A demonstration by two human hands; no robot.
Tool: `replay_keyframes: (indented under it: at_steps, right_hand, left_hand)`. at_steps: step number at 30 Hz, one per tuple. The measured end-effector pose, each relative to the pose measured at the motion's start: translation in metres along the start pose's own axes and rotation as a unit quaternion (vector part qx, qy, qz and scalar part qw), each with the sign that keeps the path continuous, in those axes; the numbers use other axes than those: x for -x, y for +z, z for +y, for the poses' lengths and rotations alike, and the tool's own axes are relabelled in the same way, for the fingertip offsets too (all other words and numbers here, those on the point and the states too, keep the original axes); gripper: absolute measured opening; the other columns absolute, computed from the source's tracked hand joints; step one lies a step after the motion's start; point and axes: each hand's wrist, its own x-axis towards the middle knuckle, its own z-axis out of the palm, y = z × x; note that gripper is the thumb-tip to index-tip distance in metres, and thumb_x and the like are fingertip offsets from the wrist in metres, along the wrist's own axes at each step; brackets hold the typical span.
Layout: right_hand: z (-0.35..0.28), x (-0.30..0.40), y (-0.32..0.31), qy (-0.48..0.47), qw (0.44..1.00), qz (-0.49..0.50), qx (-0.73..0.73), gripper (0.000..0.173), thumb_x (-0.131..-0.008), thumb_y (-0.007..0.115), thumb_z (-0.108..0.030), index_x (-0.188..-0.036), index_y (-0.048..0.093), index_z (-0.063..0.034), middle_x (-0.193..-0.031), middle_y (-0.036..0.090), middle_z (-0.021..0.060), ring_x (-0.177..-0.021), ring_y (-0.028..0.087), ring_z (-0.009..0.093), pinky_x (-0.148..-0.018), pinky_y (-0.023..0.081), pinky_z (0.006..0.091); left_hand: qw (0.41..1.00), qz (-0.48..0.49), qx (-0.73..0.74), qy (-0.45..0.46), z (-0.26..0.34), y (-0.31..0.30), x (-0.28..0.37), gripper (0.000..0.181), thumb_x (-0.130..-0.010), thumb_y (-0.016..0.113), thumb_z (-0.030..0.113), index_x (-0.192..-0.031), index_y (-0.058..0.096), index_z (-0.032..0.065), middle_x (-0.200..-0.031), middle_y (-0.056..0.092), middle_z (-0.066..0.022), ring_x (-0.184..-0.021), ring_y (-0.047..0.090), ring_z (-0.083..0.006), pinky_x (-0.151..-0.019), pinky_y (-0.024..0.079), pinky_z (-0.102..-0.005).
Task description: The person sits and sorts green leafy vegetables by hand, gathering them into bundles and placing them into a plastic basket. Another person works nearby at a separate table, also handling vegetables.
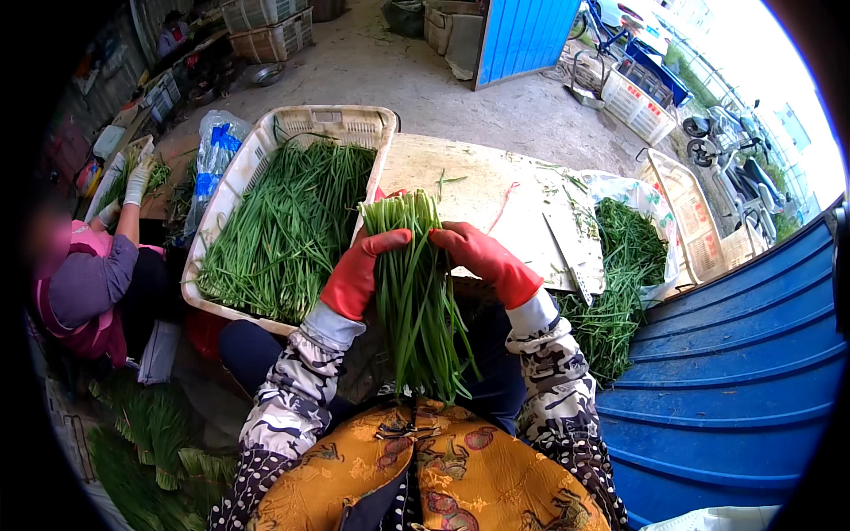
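Note:
Both my hands wear red rubber gloves and grip one bunch of green garlic chives (415, 285) between them. My left hand (362, 269) holds its left side, the thumb laid across the stems. On the right side, my right hand (488, 257) clasps it just below the cut ends. The pale stem ends point away from me, and the leaves hang down towards my lap. Left of the bunch stands a white plastic crate (194, 265) full of loose chives (285, 226). Beyond my hands lies a pale cutting board (438, 159) with scraps on it.
A long knife (568, 259) lies on the board's right side. Trimmed greens (624, 245) spill from a plastic bag (671, 232). Blue corrugated metal (717, 398) borders my right. At left, a person (93, 279) in gloves handles greens; tied bunches (153, 425) lie on the floor.

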Motion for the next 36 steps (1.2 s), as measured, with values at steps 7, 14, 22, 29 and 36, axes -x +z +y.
replay_keyframes:
  at_steps: [7, 14, 22, 29, 36]
  right_hand:
    - [0.006, -0.003, -0.012, 0.031, 0.992, -0.068, -0.098, 0.032, -0.1, 0.047, -0.027, -0.109, 0.063, -0.0001, -0.093, 0.066, 0.0038, -0.078, 0.061, 0.011, -0.07, 0.051, 0.0278]
    - [-0.005, 0.01, 0.011, 0.05, 0.965, -0.031, -0.256, 0.038, -0.101, 0.051, -0.034, -0.119, 0.059, -0.002, -0.1, 0.065, 0.0046, -0.082, 0.062, 0.013, -0.07, 0.052, 0.0274]
    - [0.025, 0.001, 0.02, 0.02, 0.991, 0.017, -0.13, 0.047, -0.1, 0.052, -0.038, -0.124, 0.058, 0.0018, -0.106, 0.068, 0.0077, -0.091, 0.063, 0.014, -0.081, 0.051, 0.0295]
    - [0.047, -0.011, 0.015, 0.023, 0.993, -0.072, -0.089, 0.052, -0.099, 0.054, -0.04, -0.129, 0.056, 0.0024, -0.107, 0.069, 0.0091, -0.093, 0.065, 0.014, -0.084, 0.051, 0.0293]
    - [0.007, 0.02, 0.021, 0.016, 0.983, 0.135, 0.123, 0.038, -0.095, 0.06, -0.032, -0.124, 0.061, -0.0074, -0.098, 0.07, 0.0145, -0.087, 0.068, 0.019, -0.075, 0.053, 0.0306]
  left_hand:
    - [0.998, -0.031, 0.051, 0.007, 0.002, 0.003, 0.005, 0.075, -0.084, 0.063, 0.011, -0.151, 0.029, 0.0131, -0.122, 0.06, -0.0093, -0.103, 0.063, -0.0213, -0.093, 0.051, -0.0343]
    - [0.988, -0.039, 0.15, 0.012, -0.005, -0.004, 0.008, 0.071, -0.083, 0.063, 0.015, -0.148, 0.034, 0.0095, -0.129, 0.058, -0.0134, -0.107, 0.063, -0.0265, -0.096, 0.05, -0.0386]
    - [0.991, 0.015, 0.13, -0.016, -0.015, -0.02, 0.013, 0.057, -0.085, 0.062, 0.024, -0.134, 0.05, -0.0015, -0.119, 0.065, -0.016, -0.104, 0.066, -0.0262, -0.093, 0.052, -0.038]
    - [0.992, 0.016, 0.113, -0.053, -0.016, 0.003, 0.022, 0.045, -0.083, 0.063, 0.027, -0.118, 0.059, 0.0002, -0.099, 0.069, -0.0137, -0.082, 0.069, -0.0254, -0.078, 0.059, -0.038]
    - [0.984, -0.025, 0.16, -0.074, -0.028, -0.026, 0.018, 0.047, -0.083, 0.064, 0.019, -0.124, 0.055, -0.0011, -0.106, 0.069, -0.0155, -0.091, 0.069, -0.026, -0.083, 0.057, -0.0378]
